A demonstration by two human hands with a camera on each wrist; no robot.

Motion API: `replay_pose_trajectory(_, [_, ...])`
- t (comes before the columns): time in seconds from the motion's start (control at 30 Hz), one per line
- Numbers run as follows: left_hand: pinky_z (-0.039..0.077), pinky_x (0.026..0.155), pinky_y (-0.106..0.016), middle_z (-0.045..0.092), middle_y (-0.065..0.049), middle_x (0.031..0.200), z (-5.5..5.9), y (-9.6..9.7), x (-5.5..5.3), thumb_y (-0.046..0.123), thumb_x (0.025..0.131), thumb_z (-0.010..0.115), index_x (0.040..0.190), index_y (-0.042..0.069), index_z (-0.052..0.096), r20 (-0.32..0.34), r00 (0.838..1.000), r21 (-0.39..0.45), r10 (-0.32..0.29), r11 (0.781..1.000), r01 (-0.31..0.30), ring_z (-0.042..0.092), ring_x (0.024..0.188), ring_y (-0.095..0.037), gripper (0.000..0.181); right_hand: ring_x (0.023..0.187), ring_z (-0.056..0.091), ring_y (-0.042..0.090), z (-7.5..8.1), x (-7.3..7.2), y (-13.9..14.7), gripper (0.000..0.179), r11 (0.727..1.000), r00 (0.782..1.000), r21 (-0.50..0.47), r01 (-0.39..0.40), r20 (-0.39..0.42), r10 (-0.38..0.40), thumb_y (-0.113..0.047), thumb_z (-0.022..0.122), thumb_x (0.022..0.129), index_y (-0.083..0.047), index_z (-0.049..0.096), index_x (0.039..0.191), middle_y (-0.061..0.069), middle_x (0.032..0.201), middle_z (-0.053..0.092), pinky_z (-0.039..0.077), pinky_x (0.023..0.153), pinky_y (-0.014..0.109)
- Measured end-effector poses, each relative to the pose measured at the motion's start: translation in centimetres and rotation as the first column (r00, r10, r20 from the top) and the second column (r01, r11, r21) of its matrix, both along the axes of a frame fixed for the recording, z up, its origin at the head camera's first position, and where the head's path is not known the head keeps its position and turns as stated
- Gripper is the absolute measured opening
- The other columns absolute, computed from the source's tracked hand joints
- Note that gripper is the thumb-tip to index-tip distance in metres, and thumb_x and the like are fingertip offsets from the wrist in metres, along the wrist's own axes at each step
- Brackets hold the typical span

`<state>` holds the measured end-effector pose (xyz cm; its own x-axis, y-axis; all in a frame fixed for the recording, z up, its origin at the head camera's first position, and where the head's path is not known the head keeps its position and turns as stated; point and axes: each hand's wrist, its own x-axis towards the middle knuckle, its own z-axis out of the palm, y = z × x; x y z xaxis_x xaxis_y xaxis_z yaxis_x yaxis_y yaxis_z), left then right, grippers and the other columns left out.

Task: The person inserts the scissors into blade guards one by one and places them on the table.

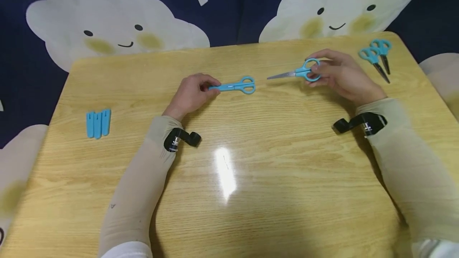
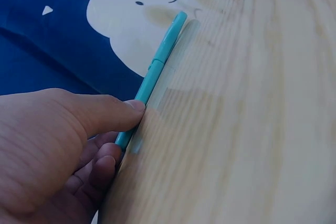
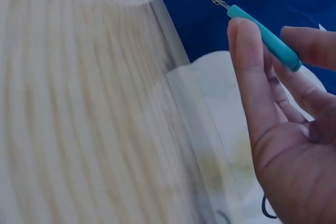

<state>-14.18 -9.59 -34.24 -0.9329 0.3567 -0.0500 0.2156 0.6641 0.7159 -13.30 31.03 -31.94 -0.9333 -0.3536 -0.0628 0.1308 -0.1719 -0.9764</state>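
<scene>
Covered scissors at 12 o'clock, bare scissors at 1

From where I stand, reading the surface as a clock with 12 at its far edge, a person has each hand on a light-blue pair. The left hand pinches the covered scissors narrowly between thumb and fingers, gripping the blue cover over the blades; the handle loops point to 3 o'clock. It is low by the surface, though I can't tell whether it touches.

The right hand holds the bare scissors by the handles, thumb against a loop, fingers behind. The metal blades point to 9 o'clock, lifted above the surface, their tip near the covered pair's loops but apart from them.

Over at 2 o'clock lie 2 spare scissors close together, blades bare and aimed toward 5. At 9 o'clock, 3 loose covers sit side by side. Black wrist cameras poke from the 2 beige sleeves. Past the far edge hangs a dark-blue cloth with smiling clouds.
</scene>
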Motion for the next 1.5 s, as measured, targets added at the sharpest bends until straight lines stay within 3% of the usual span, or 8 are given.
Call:
replay_pose_trajectory(0.47, [0.041,0.072,-0.029,0.064,-0.005,0.097,-1.1,-0.7,-0.7,0.027,0.091,0.069,0.112,0.018,0.072,0.007,1.000,0.005,0.006,1.000,-0.006,0.053,0.083,-0.019,0.024,0.078,0.074,0.022,-1.4,0.2,-3.5,0.028,0.995,0.999,-0.097,0.030,0.048,-0.026,-0.001,0.062,0.092,0.003,0.055,0.119,0.013,0.089,0.071,0.061,0.069,0.031])
replay_pose_trajectory(0.77, [0.040,0.071,-0.028,0.064,-0.007,0.091,-1.9,-1.5,-1.4,0.025,0.088,0.071,0.110,0.016,0.072,-0.021,1.000,0.036,0.008,0.999,-0.008,0.052,0.080,-0.019,0.023,0.076,0.073,0.023,-2.5,-0.4,-5.8,0.024,0.992,0.997,-0.117,0.040,0.068,-0.032,-0.002,0.061,0.093,0.002,0.057,0.116,0.012,0.085,0.070,0.061,0.070,0.032])
replay_pose_trajectory(1.0, [0.043,0.079,-0.032,0.065,-0.007,0.102,-2.4,-2.3,-1.9,0.029,0.090,0.069,0.115,0.017,0.070,-0.025,1.000,0.020,0.015,1.000,-0.015,0.056,0.088,-0.021,0.028,0.075,0.073,0.021,-3.3,-0.9,-7.4,0.023,0.994,0.995,-0.103,0.044,0.094,-0.034,-0.004,0.064,0.092,-0.001,0.058,0.114,0.012,0.083,0.071,0.061,0.069,0.032])
replay_pose_trajectory(1.27, [0.048,0.080,-0.031,0.061,-0.008,0.120,-1.6,-3.8,-0.6,0.032,0.094,0.063,0.123,0.017,0.065,-0.038,0.998,-0.044,0.042,0.998,-0.044,0.062,0.101,-0.023,0.033,0.071,0.071,0.018,-3.7,-0.4,-8.3,0.022,0.993,0.992,-0.110,0.052,0.121,-0.038,-0.004,0.066,0.090,-0.003,0.060,0.111,0.010,0.079,0.071,0.061,0.068,0.031])
replay_pose_trajectory(1.5, [0.054,0.083,-0.042,0.061,-0.007,0.125,-0.4,-6.0,0.8,0.036,0.095,0.061,0.125,0.018,0.064,-0.043,0.996,-0.077,0.082,0.993,-0.085,0.065,0.105,-0.026,0.035,0.072,0.072,0.020,-3.8,-0.1,-8.9,0.024,0.994,0.992,-0.094,0.048,0.122,-0.036,-0.005,0.065,0.091,-0.002,0.058,0.114,0.010,0.080,0.072,0.060,0.068,0.030])
